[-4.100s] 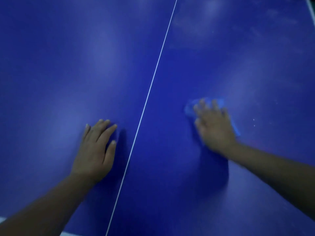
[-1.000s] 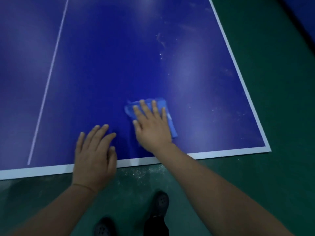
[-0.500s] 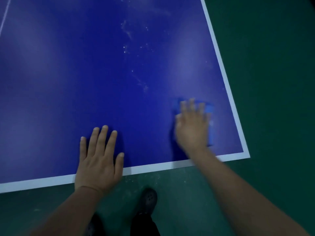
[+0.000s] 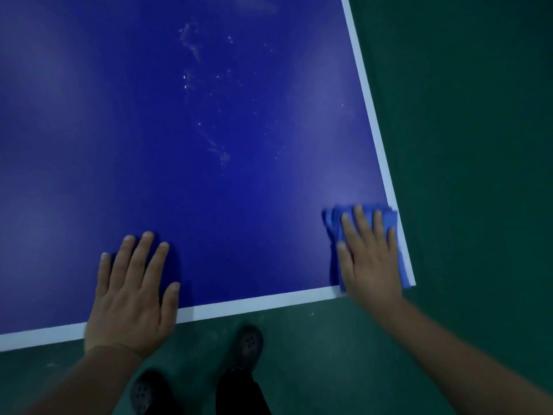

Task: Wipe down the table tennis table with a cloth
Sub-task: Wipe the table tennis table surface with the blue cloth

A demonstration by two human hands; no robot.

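Green floor (image 4: 478, 145) framed the table tennis table (image 4: 209, 190); my left hand (image 4: 131, 298) lay flat for support, my right hand (image 4: 371, 259), fingers straight, pressed the blue cloth (image 4: 386, 215) into the corner.

The table (image 4: 209, 205) top looks smooth with a soft sheen; the cloth (image 4: 386, 217) is soft folded fabric.

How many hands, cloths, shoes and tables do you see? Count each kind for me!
Hands: 2, the flat left hand and the right hand pressing the cloth.
Folded blue cloths: 1
Dark perforated shoes: 2, the left shoe and the right shoe.
Blue white-edged table tennis tables: 1
Total: 6
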